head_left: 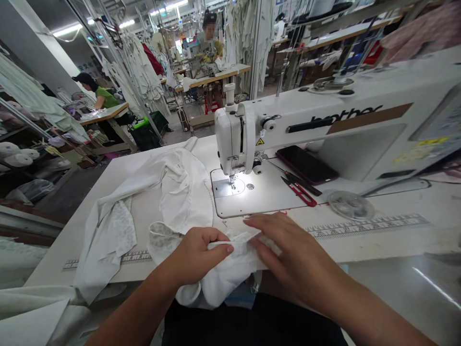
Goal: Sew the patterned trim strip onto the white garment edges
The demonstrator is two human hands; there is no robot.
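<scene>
A white cloth garment (183,192) lies bunched on the sewing table, with a pale patterned lining (163,236) showing at one fold. My left hand (198,254) is curled around a fold of the white cloth (223,274) at the table's front edge. Flat on the same cloth, my right hand (291,254) has its fingers spread and gripping nothing. Just beyond both hands stands the white Brother sewing machine (234,139), its presser foot (232,182) raised or lowered, I cannot tell which, with no cloth beneath it.
Red-handled thread snips (298,192) and a dark phone (306,163) lie right of the needle plate. A clear plastic disc (351,205) sits beyond a printed ruler (367,227). Co-workers sit at tables (104,113) ahead left, among hanging white garments (140,72).
</scene>
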